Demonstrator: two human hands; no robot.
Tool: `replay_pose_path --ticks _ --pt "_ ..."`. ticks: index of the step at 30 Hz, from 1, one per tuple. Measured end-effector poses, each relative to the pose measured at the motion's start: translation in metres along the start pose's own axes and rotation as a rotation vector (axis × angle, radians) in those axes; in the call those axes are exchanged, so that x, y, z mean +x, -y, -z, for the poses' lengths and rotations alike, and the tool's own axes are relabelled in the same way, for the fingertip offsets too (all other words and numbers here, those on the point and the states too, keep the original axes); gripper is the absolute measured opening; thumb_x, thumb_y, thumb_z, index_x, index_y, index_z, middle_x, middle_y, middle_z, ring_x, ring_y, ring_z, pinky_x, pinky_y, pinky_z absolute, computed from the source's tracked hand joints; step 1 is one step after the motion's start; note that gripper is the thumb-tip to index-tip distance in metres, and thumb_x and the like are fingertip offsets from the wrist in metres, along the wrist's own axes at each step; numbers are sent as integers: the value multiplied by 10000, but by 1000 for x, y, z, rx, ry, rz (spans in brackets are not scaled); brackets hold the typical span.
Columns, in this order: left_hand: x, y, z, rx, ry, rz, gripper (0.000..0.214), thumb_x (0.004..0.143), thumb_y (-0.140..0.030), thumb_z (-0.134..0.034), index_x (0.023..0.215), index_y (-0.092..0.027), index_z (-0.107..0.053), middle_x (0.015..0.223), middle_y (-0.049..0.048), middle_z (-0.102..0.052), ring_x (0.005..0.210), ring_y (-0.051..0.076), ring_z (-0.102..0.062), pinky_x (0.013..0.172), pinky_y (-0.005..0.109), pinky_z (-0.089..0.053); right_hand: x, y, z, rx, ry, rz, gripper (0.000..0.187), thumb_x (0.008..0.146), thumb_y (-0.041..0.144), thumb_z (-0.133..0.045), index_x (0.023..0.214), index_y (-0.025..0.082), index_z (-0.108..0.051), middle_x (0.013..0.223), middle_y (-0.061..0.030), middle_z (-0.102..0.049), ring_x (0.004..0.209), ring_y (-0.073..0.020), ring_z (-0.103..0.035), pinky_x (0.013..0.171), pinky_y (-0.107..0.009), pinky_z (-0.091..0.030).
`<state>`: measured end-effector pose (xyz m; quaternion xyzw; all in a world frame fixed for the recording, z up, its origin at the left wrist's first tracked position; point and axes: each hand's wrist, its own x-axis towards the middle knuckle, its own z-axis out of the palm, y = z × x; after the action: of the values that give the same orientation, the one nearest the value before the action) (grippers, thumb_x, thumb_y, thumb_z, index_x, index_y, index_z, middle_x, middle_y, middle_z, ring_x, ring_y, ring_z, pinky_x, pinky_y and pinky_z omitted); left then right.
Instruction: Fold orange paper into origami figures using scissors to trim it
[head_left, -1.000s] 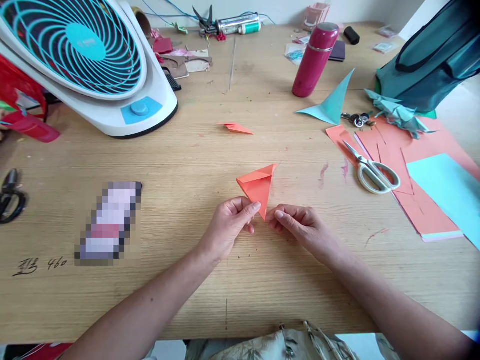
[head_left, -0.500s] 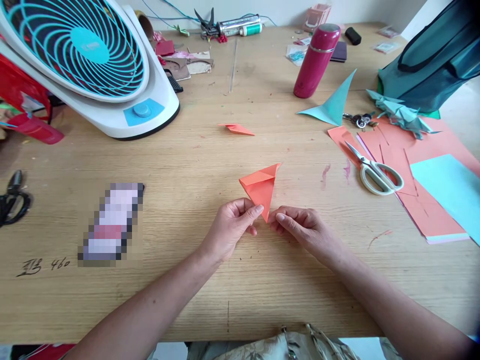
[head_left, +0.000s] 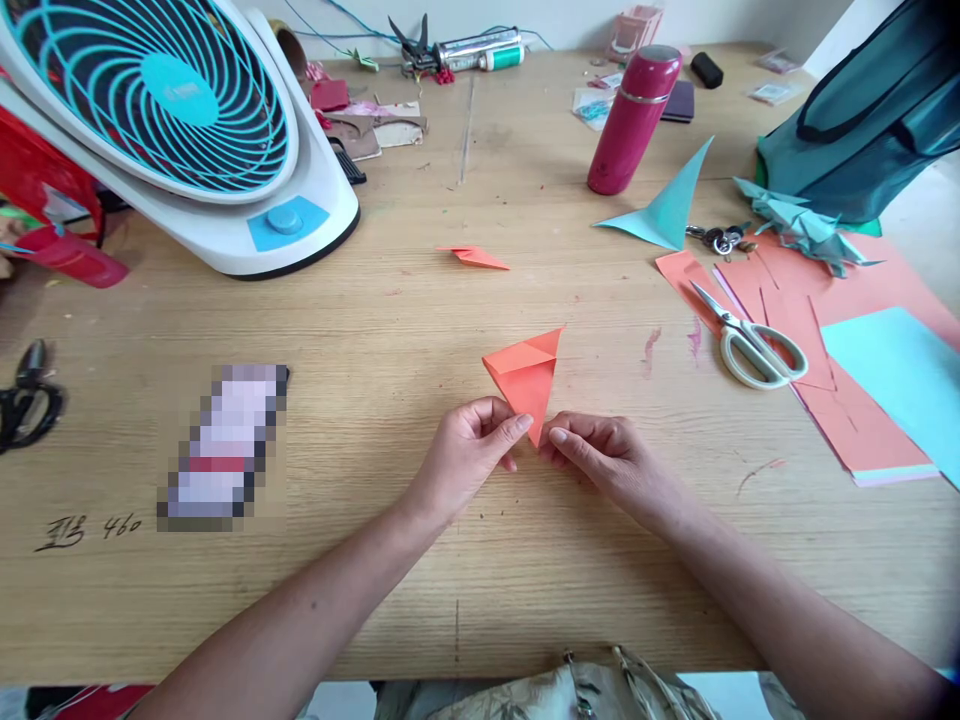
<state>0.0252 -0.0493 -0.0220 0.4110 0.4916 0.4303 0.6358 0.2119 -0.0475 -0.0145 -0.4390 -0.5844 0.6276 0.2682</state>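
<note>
An orange folded paper triangle (head_left: 527,375) lies on the wooden table (head_left: 420,580), its narrow tip pointing toward me. My left hand (head_left: 469,450) pinches the left side of that tip, fingers closed. From the right, my right hand (head_left: 596,455) pinches the same tip, fingers curled. Both hands rest on the tabletop.
A white and teal fan (head_left: 172,130) stands far left. A small orange folded piece (head_left: 476,258) lies beyond the triangle. To the right are a magenta flask (head_left: 634,118), a teal paper cone (head_left: 664,205), scissors (head_left: 750,340), orange sheets (head_left: 825,340) and a teal sheet (head_left: 900,375). Black scissors (head_left: 26,400) lie at left.
The paper triangle and both hands have edged slightly to the right; the grip on the tip is unchanged.
</note>
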Motion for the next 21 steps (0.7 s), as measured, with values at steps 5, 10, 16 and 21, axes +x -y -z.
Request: replay_pose_path --ticks 5,10,16,21 --pt "-3 1 -2 31 7 -29 279 806 -384 -759 718 -147 -643 697 -5 -597 608 90 -517 519 195 -460 2 -3 -2 72 -2 20 315 907 470 -669 793 177 -649 693 29 -539 643 -110 -434 611 -253 -330" --pt "-5 1 -3 67 29 -59 270 822 -364 -740 699 -149 -631 645 -16 -587 580 83 -506 547 201 -439 5 -8 -7 141 -52 27 320 817 462 -774 748 175 -651 665 30 -558 610 -107 -436 576 -251 -328" --pt "-6 0 -4 88 35 -29 273 785 -367 -771 691 -153 -631 629 -28 -572 565 82 -499 528 200 -424 1 -11 -13 85 -128 48 322 844 463 -747 755 181 -620 726 -1 -609 664 -132 -500 616 -262 -384" --pt "-7 3 -5 92 -11 -42 273 772 -358 -782 659 -150 -648 622 -23 -587 561 80 -506 515 190 -432 0 -14 -15 -61 -177 60 324 871 464 -703 750 185 -590 704 1 -571 640 -133 -468 593 -263 -372"
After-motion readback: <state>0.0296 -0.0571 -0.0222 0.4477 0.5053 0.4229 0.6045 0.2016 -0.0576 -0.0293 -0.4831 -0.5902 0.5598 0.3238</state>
